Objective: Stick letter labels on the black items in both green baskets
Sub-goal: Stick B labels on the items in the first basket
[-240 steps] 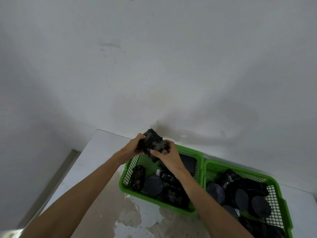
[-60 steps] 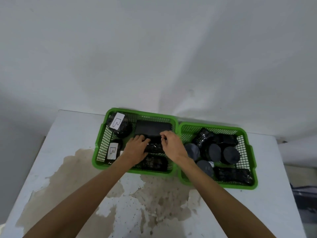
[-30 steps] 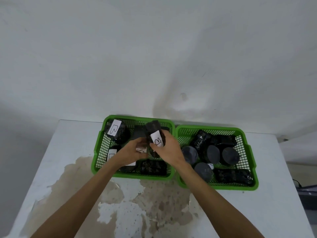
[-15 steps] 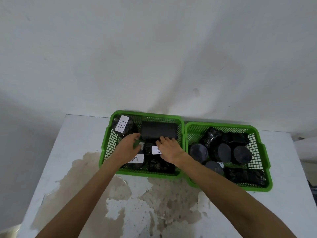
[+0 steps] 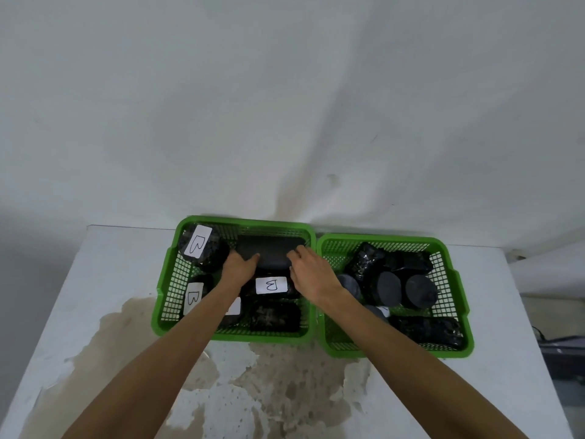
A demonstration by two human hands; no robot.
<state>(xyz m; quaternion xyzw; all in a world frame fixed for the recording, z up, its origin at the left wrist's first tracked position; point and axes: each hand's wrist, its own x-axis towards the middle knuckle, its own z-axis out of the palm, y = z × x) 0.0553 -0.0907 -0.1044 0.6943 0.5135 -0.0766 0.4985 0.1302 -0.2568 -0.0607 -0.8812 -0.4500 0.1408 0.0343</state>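
- A white table [image 5: 104, 280] with a brown stain stands against a plain white wall [image 5: 285, 106].
- The left hand [image 5: 238, 270] and right hand [image 5: 311, 271] each grip one end of a flat black case [image 5: 269, 252], fingers curled over its edge, at the back of the left basket [image 5: 164, 293].
- White labels marked B [image 5: 271, 285] sit on packages around it.
- The right basket [image 5: 456, 280], touching the left one, holds unlabelled black items [image 5: 392, 288].

Left basket [image 5: 164, 299] beside right basket [image 5: 456, 280], seemingly touching.
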